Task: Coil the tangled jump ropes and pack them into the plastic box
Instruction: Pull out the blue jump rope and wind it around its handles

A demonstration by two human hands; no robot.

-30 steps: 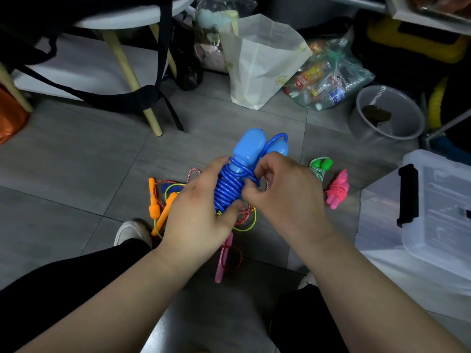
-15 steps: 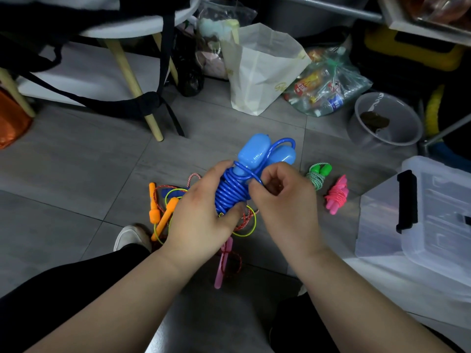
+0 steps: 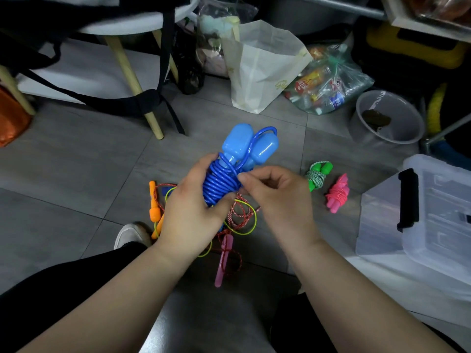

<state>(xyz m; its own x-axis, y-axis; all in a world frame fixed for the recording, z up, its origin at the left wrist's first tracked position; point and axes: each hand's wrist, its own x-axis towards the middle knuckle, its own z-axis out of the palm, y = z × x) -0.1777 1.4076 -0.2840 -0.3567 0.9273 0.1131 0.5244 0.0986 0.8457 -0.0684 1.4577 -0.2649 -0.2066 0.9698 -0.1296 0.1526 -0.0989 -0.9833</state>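
1. The right hand point(image 3: 280, 200) has eased back from the blue rope point(image 3: 221, 179). Its fingers are loosely curled, and whether the tips still pinch a strand, I cannot tell.
2. The left hand point(image 3: 193, 212) still grips the wound bundle above the floor tangle point(image 3: 242, 217).
3. The winding looks finished, so the box point(image 3: 433, 212) on the right is probably next.

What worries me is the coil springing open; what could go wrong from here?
1. The blue rope looks springy; if the right hand loses the end it pinches, the wraps in the left hand may unwind.
2. The tangled pile lies on the floor just below and could snag it.
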